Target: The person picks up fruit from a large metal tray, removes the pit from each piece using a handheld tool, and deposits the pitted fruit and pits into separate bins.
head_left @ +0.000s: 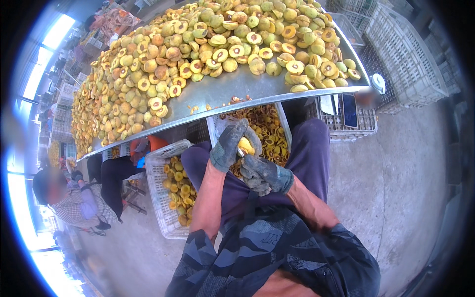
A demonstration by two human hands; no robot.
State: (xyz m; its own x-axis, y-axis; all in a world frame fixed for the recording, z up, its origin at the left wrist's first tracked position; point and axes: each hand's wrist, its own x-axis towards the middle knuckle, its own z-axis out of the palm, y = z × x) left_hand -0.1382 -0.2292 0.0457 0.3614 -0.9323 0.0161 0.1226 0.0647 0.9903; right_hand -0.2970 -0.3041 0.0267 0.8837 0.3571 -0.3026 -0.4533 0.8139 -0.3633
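Note:
A yellow peach [246, 145] is gripped in my gloved left hand [229, 146], its fingers curled over the top. Just below it, my gloved right hand [262, 174] is closed round a small metal-tipped tool [241, 153]. The tip touches or nearly touches the fruit; most of the tool is hidden in the glove. Both hands are over a white crate [283, 119] between my knees, full of brownish-yellow fruit scraps [274, 138]. To the left, a second white crate [167, 218] holds yellow-green peach halves [179, 188].
A metal table [217, 94] heaped with whole and halved peaches [198, 44] spans the front. At right, a phone [350, 110] lies on an upturned crate [341, 126], near stacked white crates [403, 54]. Another person [81, 203] sits at left.

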